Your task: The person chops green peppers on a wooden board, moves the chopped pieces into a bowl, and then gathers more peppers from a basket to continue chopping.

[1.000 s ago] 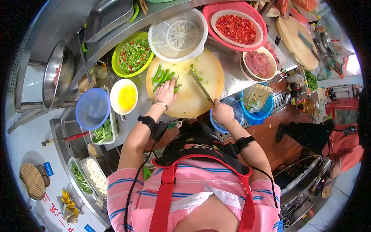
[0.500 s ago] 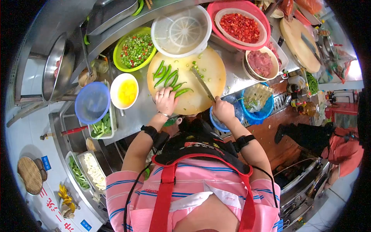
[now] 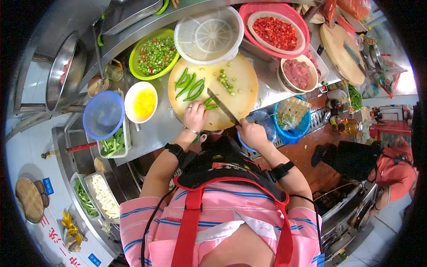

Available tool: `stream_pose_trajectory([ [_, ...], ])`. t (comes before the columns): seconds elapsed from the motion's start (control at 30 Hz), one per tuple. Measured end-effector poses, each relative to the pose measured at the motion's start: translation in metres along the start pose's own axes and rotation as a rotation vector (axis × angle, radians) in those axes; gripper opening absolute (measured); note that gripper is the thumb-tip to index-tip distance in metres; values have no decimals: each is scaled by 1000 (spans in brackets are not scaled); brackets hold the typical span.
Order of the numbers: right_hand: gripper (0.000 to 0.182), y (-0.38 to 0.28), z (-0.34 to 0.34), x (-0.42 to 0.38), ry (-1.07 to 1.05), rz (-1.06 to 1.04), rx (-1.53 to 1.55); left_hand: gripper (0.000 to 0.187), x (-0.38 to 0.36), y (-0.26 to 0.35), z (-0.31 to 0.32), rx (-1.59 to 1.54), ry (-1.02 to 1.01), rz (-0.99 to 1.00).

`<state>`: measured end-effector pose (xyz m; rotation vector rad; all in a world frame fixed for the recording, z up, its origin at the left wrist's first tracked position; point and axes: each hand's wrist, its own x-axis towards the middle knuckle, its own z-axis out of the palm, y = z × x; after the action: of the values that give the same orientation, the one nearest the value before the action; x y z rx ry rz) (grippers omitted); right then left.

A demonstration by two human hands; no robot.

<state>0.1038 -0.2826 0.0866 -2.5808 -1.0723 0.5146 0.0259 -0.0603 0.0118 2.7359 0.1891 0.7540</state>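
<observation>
On the round cutting board (image 3: 242, 71) my left hand (image 3: 195, 116) presses down green chili peppers (image 3: 211, 106), its fingers closed over them and their ends sticking out to the right. My right hand (image 3: 254, 134) grips the handle of a knife (image 3: 224, 107), whose blade lies slantwise across the board, right at the ends of those peppers. Several whole green peppers (image 3: 190, 85) lie loose further up the board, left of centre. Cut green pieces (image 3: 226, 82) are scattered to the right of the blade.
Around the board stand a white colander (image 3: 209, 55), a yellow-green basket (image 3: 132, 62) of chopped peppers, a bowl of egg yolks (image 3: 129, 95), a pink basin (image 3: 249, 11) of red peppers and a bowl of meat (image 3: 296, 91). Another person (image 3: 393, 164) is at the right.
The knife and my right hand have moved left, bringing the blade up to the peppers. My left hand has drawn the nearest peppers together beneath its fingers.
</observation>
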Motion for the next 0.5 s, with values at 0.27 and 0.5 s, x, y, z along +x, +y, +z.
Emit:
stream_pose_trajectory([
  [0.27, 21, -21, 34, 22, -46, 38, -155, 21, -2, -2, 7, -35, 1, -29],
  [0.5, 16, -27, 9, 18, -93, 38, -143, 20, 2, -5, 9, -41, -58, -81],
])
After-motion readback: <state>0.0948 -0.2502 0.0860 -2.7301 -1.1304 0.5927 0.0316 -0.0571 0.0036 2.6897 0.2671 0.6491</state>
